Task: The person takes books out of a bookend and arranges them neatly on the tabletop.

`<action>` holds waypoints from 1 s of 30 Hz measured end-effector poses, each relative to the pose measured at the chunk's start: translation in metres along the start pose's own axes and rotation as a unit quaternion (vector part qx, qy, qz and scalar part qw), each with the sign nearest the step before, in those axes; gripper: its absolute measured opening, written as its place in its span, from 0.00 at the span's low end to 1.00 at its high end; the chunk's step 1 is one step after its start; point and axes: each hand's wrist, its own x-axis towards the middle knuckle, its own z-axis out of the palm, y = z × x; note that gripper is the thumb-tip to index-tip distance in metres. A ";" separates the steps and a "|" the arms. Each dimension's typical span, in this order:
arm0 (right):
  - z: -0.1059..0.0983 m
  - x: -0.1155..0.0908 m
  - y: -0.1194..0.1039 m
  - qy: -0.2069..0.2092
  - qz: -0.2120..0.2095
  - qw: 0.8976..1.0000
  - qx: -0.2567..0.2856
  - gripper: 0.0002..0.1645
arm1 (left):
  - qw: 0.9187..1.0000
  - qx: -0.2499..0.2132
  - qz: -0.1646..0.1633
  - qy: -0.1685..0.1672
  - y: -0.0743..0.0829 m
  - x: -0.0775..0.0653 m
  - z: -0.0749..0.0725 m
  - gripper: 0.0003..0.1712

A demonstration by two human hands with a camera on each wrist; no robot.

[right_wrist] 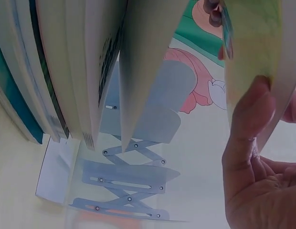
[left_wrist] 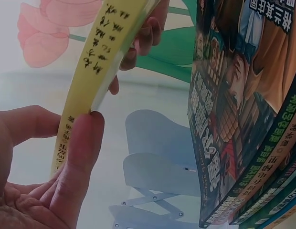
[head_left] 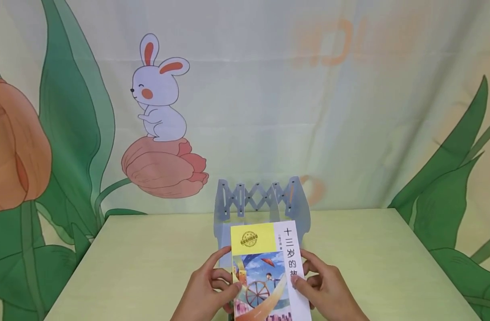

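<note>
A paperback book [head_left: 258, 276] with a yellow and white cover and a cartoon picture is held up between both hands, front cover facing me. At its left edge the left hand [head_left: 212, 283] pinches it, thumb on the cover and fingers behind. The right hand [head_left: 325, 281] grips the opposite edge in the same way. In the left wrist view the yellow spine [left_wrist: 83, 83] shows next to the left thumb. Below the held book, other books [left_wrist: 246, 124] are stacked, mostly hidden from the head view.
Behind the book stands a pale blue folding bookend [head_left: 257, 196] with a crisscross lattice. It is on a light green table [head_left: 140, 258], against a curtain [head_left: 245, 89] printed with a rabbit and tulips. A cover or page [right_wrist: 145, 67] of the stack hangs partly open.
</note>
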 end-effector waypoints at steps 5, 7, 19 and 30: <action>-0.002 0.002 0.003 -0.031 0.008 0.999 -0.024 0.41 | 1.000 0.007 -0.007 -0.019 -0.001 0.002 -0.001 0.47; -0.003 0.004 0.005 -0.046 0.002 0.998 -0.037 0.43 | 1.000 0.007 -0.016 -0.025 -0.002 0.002 -0.001 0.48; -0.005 0.007 0.011 -0.103 0.010 0.992 -0.076 0.40 | 0.997 0.031 -0.026 -0.067 -0.013 0.008 -0.001 0.50; -0.004 0.010 0.015 -0.135 0.071 0.981 -0.121 0.42 | 0.983 0.138 -0.003 -0.118 -0.020 0.012 -0.003 0.55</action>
